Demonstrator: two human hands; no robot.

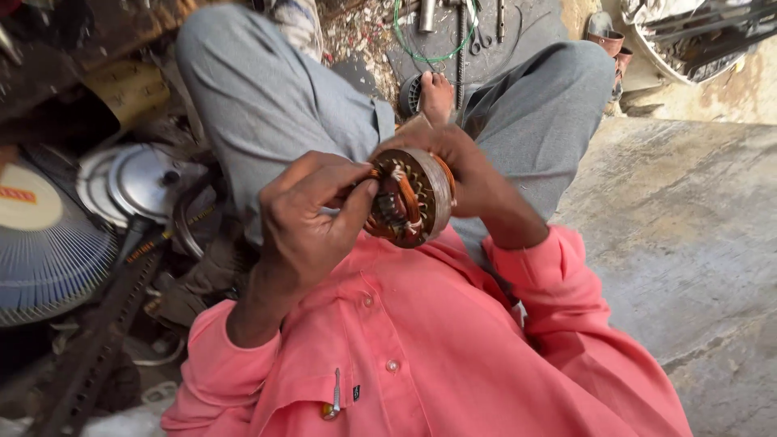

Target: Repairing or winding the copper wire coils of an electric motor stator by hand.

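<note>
Here, in the head view, I look down at my own lap, cross-legged on the floor in grey trousers [267, 97] and a pink shirt [421, 348]. My right hand [477, 174] is wrapped around the outer rim of a round motor winding [409, 198], a metal ring with copper coils inside, and holds it up just in front of my chest. My left hand [312, 214] is closed in a pinch at the near edge of the ring, thumb and forefinger on the copper wire there. I judge the step in hand to be working the coil wire at the ring's face. The next move, as I read it, calls for a steady right-hand hold and fine fingertip control on the left, so the thin wire neither kinks nor snaps. To my left a fan guard [44, 243] and a metal lid [142, 182] lie among scrap; a concrete slab [688, 226] sits to my right.
</note>
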